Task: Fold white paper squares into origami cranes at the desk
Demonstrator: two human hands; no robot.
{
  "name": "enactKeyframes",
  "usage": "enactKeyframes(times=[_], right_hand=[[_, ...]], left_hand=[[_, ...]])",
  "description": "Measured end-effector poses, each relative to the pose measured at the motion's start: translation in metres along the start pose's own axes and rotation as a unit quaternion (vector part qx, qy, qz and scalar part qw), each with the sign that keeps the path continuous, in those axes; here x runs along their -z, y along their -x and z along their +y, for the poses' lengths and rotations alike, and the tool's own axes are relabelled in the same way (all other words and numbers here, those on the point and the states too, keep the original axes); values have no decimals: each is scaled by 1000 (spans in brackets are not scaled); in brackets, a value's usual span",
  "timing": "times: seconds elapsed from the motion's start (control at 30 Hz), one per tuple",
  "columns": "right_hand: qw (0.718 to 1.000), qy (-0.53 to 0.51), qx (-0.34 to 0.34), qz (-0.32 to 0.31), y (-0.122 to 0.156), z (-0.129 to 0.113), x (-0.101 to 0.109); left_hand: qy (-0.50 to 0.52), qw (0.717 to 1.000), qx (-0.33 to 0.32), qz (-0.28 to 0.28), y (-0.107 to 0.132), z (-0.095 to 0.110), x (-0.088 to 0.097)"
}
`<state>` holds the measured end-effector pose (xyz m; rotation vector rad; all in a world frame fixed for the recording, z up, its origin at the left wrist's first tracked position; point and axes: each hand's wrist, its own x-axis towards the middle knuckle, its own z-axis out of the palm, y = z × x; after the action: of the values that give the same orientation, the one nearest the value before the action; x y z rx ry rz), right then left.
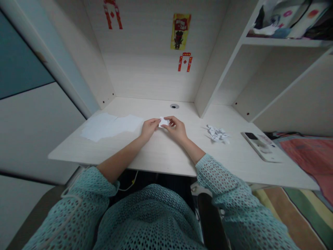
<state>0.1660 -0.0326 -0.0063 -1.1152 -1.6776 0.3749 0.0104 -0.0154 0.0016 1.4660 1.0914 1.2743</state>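
As our left hand (149, 129) and right hand (177, 130) pinch a small folded paper (163, 122), fingers (158, 121) closed on it, flat white sheets (110, 126) lie left; crumpled paper (217, 133) lies right.

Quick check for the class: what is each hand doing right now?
Left hand: closed, pinching a small piece of white paper.
Right hand: closed, pinching the same piece from the other side.

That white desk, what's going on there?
A person in a teal openwork top is sitting at the desk, pinching a small piece of white paper between their left hand and right hand. Flat white sheets lie on the desk to the left of the hands, and a crumpled paper lies to the right.
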Motion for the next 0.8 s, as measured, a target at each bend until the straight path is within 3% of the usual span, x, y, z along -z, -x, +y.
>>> enactKeyframes(times=[0.23, 0.4, 0.63, 0.8], right_hand=[[999, 34, 22, -15, -2, 2, 4], [1000, 28, 11, -7, -4, 9, 4], [974, 170, 149, -11, -4, 3, 12], [959, 229, 163, -40, -5, 0, 13]], left_hand=[[-2, 999, -8, 47, -1, -1, 1], [24, 999, -3, 46, -2, -1, 1], [40, 997, 14, 70, -2, -2, 1], [52, 997, 27, 54, -4, -5, 0]])
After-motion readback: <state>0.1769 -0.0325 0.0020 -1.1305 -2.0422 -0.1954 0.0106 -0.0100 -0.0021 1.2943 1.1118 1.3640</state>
